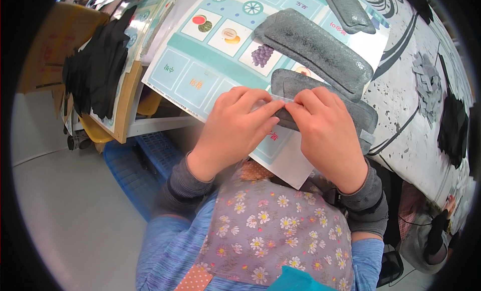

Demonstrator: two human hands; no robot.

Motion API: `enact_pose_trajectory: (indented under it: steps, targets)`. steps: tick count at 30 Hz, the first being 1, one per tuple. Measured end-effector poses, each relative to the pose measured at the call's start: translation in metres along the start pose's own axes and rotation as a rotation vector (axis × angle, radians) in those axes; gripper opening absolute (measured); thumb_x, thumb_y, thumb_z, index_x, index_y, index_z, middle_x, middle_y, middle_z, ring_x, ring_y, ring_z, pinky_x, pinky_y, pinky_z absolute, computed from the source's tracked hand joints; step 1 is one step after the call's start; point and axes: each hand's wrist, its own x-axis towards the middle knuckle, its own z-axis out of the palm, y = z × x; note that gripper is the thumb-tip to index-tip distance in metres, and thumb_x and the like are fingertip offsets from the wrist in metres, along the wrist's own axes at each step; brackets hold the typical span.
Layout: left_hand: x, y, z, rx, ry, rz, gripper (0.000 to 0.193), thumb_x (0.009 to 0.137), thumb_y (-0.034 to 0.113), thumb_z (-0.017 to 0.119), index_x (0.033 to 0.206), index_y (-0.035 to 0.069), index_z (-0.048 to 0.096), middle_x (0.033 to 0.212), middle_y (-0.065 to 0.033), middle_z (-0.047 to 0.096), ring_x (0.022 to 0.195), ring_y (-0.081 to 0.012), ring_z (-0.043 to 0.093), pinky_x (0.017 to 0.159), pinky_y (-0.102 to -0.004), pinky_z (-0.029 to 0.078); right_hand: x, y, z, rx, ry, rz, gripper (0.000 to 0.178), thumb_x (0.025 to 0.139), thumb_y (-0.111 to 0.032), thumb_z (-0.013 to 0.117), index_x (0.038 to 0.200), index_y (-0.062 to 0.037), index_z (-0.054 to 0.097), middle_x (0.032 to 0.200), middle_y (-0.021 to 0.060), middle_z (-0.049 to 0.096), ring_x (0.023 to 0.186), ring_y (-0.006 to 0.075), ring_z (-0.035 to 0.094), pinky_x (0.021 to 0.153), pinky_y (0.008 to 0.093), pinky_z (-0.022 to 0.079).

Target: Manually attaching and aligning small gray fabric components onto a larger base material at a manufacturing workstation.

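My left hand (238,128) and my right hand (328,133) meet fingertip to fingertip over a grey padded strip (345,108) near the table's front edge. Thumbs and forefingers of both are pinched together at its left part. A thin whitish sliver shows by the fingertips; what it is I cannot make out. A light grey tab (367,137) pokes out at the strip's right end. Just beyond lies a wider grey padded piece (315,48) with rounded ends, and past it another grey piece (348,10). They rest on a printed fruit-picture sheet (198,60).
Black cut pieces (100,65) are heaped on boards at the left. A blue plastic basket (133,173) stands below. Grey scraps (427,85) and a black bundle (453,128) lie on the marked white table cover (393,98). Another person's hand (450,206) shows at the lower right.
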Motion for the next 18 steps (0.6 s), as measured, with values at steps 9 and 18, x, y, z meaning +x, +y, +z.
enact_pose_trajectory:
  steps: [9,18]
  targets:
    - [0.006,0.014,0.002,0.096,-0.014,0.017,0.042,0.079,0.02,0.077,0.12,0.02,0.072,0.107,-0.0049,0.06,0.104,-0.0268,0.057,0.09,-0.0405,0.045,-0.094,0.054,-0.062,0.16,0.256,0.404,0.027,0.085,0.009,0.062,0.109,-0.0008,0.07,0.104,0.0146,0.065,0.098,0.0307,0.063,0.086,0.0366,0.05]
    - [0.01,0.02,-0.004,0.113,-0.083,-0.075,0.049,0.078,0.018,0.076,0.126,0.012,0.069,0.114,-0.0097,0.06,0.105,-0.0301,0.056,0.091,-0.0413,0.046,-0.15,0.059,-0.047,0.085,0.225,0.426,0.051,0.071,-0.003,0.076,0.12,-0.0058,0.062,0.118,0.013,0.061,0.109,0.034,0.057,0.094,0.0422,0.047]
